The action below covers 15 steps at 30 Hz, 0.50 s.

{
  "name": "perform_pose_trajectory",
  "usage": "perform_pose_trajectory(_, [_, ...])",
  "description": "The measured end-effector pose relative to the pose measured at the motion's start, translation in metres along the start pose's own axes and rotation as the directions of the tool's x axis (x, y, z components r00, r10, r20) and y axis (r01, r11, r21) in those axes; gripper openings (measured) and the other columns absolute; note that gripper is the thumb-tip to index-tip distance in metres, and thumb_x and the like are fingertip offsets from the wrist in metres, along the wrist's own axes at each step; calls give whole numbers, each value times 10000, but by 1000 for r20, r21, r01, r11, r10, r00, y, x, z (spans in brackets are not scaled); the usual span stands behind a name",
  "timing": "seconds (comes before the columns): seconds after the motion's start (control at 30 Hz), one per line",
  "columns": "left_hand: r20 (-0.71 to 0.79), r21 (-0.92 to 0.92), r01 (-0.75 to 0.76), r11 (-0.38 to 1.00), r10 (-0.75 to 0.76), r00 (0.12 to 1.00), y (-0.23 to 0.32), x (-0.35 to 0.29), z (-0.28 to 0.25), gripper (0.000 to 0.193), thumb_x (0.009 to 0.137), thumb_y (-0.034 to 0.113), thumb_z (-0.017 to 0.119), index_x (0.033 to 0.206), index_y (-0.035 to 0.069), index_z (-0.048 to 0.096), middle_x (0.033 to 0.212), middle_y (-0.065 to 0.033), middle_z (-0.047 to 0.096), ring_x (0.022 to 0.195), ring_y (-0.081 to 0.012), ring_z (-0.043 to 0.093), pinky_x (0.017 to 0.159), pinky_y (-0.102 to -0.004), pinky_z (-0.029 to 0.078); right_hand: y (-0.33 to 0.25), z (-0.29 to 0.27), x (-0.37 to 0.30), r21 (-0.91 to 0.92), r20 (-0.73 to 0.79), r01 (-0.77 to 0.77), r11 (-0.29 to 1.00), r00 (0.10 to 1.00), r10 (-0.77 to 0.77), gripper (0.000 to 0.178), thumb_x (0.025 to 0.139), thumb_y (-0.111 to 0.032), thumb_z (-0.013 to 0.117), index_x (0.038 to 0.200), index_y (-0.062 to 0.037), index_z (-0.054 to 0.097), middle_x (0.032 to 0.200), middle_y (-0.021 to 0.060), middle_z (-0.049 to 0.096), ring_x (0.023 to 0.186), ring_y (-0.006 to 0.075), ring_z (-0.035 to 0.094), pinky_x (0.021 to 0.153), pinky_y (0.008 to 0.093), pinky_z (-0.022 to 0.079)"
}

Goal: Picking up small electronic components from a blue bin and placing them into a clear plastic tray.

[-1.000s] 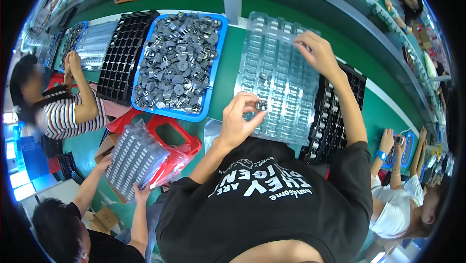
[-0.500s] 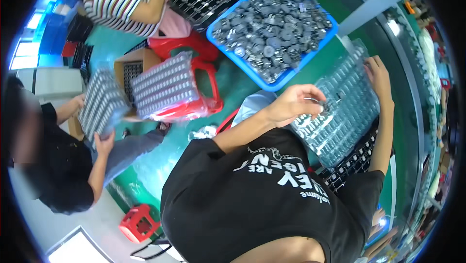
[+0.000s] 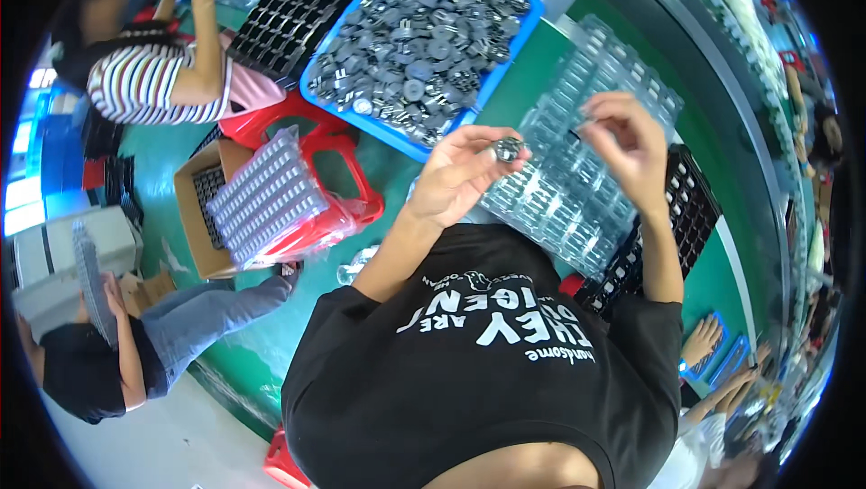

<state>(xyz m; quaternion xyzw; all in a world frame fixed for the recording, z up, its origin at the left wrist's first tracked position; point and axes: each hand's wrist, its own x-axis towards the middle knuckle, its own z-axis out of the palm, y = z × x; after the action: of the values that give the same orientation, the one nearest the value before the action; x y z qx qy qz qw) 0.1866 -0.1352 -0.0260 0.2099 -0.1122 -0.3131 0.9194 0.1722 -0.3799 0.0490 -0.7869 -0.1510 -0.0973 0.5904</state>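
My left hand [image 3: 451,178] is closed on a small round dark-grey part with shiny metal [image 3: 510,149], pinched between thumb and fingertips. It is beside the left edge of a clear plastic tray [image 3: 577,191] with rows of pockets. Above the tray's middle is my right hand [image 3: 631,146], fingers curled and a gap between thumb and forefinger; nothing shows clearly in it. A blue bin [image 3: 532,24] beyond my left hand is heaped with grey round parts with metal prongs [image 3: 415,65]. The pockets' contents are hard to make out through the glare.
A black slotted tray [image 3: 690,218] lies under the clear one; another black tray [image 3: 302,11] is left of the bin. Further left, a filled tray [image 3: 271,196] rests on a red stool [image 3: 352,173] by a cardboard box [image 3: 203,245]. Co-workers stand or sit at the left.
My right hand has left the clear tray's far edge and come in over its middle. My left hand, still pinching a part, has turned more palm-up. The co-worker carrying a tray has moved away leftward.
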Motion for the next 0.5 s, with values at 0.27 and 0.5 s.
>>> perform_pose_trajectory(0.27, [65,24,-8,1000,7,998,-10,14,8,204,882,29,655,1055,68,554,1231,-211,543,1127,-330,586,985,-443,493,-37,23,-30,-236,70,44,971,997,-28,278,793,23,722,1057,31,636,987,144,655,803,184,643,677,288,529])
perform_pose_trajectory(0.5, [27,11,-51,999,51,998,-21,13,22,417,733,-135,713,1054,80,556,1167,-123,557,1135,-279,568,961,-405,486,-32,30,-35,-342,45,214,915,976,-211,334,734,-66,795,1019,20,643,880,125,664,697,220,643,608,308,516])
